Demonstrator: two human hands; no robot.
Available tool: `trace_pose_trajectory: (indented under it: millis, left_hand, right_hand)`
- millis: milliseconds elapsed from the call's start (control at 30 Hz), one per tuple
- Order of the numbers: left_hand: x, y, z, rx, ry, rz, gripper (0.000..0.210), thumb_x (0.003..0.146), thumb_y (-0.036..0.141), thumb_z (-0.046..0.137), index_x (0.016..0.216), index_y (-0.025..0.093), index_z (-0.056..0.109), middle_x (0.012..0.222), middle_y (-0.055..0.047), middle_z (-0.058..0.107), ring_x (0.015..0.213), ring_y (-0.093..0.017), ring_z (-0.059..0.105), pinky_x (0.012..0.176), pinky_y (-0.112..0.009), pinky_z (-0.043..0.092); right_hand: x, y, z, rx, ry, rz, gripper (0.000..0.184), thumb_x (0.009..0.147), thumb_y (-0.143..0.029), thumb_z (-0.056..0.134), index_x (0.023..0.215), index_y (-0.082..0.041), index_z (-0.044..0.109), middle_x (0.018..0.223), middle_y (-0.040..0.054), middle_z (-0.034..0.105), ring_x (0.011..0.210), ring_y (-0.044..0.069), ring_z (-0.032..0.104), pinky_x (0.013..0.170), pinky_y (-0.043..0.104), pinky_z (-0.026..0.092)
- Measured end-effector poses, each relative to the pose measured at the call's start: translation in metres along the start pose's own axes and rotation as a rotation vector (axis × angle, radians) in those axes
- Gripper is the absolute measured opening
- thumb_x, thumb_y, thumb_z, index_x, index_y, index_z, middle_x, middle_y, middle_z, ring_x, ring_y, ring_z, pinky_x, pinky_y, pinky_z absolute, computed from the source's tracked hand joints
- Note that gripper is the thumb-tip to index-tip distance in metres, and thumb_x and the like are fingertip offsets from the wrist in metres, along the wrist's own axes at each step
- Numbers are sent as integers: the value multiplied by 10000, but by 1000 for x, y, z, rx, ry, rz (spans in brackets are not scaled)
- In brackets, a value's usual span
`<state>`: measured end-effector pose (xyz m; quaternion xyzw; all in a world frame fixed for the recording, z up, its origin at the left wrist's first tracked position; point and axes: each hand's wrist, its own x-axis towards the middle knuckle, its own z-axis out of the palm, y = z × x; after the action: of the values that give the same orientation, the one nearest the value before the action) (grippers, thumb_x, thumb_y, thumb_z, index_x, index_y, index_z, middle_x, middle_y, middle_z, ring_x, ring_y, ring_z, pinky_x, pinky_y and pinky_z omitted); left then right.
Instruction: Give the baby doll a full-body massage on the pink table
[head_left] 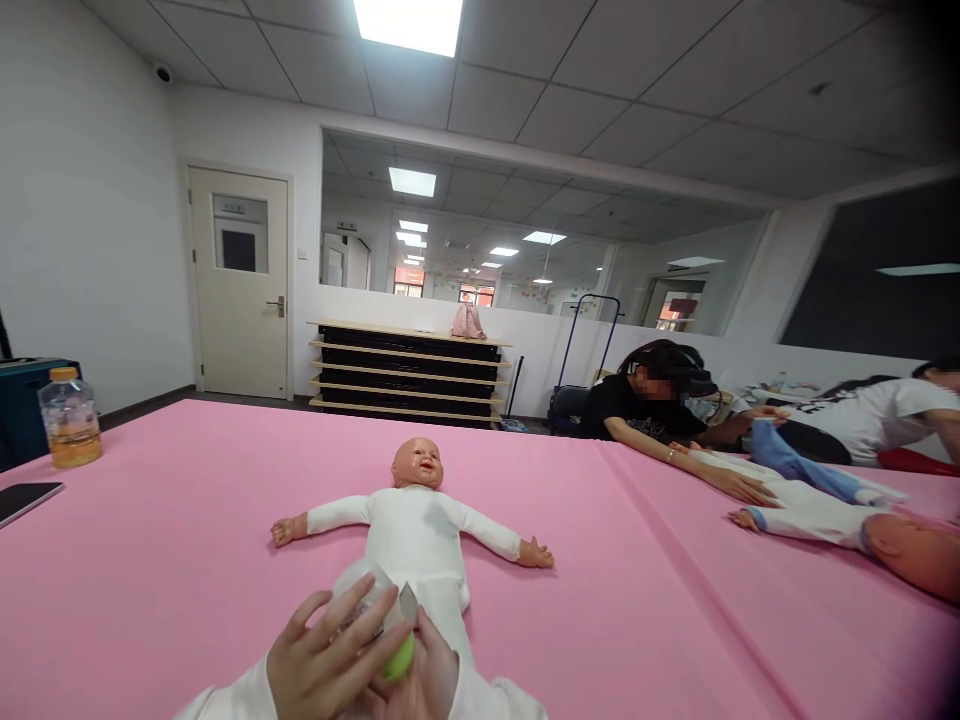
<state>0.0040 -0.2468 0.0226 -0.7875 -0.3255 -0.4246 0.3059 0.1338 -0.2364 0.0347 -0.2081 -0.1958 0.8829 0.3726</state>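
Note:
A baby doll [420, 545] in a white long-sleeved suit lies on its back on the pink-covered table [210, 560], arms spread, head away from me. Over its lower body, both of my hands hold a small translucent container [360, 580] with a green part [400, 658]; its exact kind I cannot make out. My left hand [330, 650] lies across it, fingers stretched over its side. My right hand [431, 665] cups the green end from the right, thumb up beside a grey pointed piece [407, 605]. The doll's legs are partly hidden behind my hands.
At left stand a bottle [71, 420] with an orange cap and a dark phone [28, 502]. On the right, a person [652, 400] in a black shirt handles a second doll [817, 510] and blue cloth [795, 465]. Another person [885, 415] leans in further right.

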Motion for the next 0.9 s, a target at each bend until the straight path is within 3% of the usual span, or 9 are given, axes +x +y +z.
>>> trace_pose_trajectory:
  millis: [133,200,300,400,567,900]
  left_hand:
    - [-10,-14,4,-114,-69,-149,290,849,263,421,1053,398,576,1078,43,633,1052,-176,545,934,-327,320]
    - [-17,-32,4,-236,-143,-405,278,772,365,515,1037,312,579,1091,-3,617,1019,-207,559,859,-322,409]
    - [-32,-60,3,-375,-283,-884,499,641,517,589,1032,215,520,956,-30,642,841,-215,613,703,-314,502]
    - [-48,-75,4,-396,-297,-1129,600,584,555,594,1050,196,476,944,-43,629,830,-236,608,697,-352,508]
    - [-67,-74,12,-427,-201,-1231,635,565,594,562,1048,190,481,998,-78,591,882,-274,587,736,-412,497]
    - [-76,-61,20,-504,-150,-1151,603,625,562,522,1086,177,474,1067,-92,578,963,-288,566,837,-421,473]
  right_hand:
    - [-3,-5,-16,-62,-36,69,477,692,-451,519,1003,-95,577,1042,109,612,964,169,577,855,259,386]
    - [-5,-9,-22,-102,-30,140,447,633,-361,608,992,-98,573,1099,117,584,995,188,570,871,295,373]
    - [-7,-11,-28,-147,-86,216,470,595,-317,654,976,-52,579,1147,169,554,1059,234,542,937,345,317]
    - [-5,-10,-30,-169,-158,248,469,577,-287,673,963,-33,593,1110,181,582,1040,255,556,975,376,265]
    - [-5,-9,-29,-156,-194,248,459,572,-292,684,952,-46,609,1077,163,609,1059,255,544,993,370,236]
    - [-6,-11,-28,-148,-206,261,414,633,-274,634,976,-42,614,1093,165,600,1048,259,552,994,380,226]
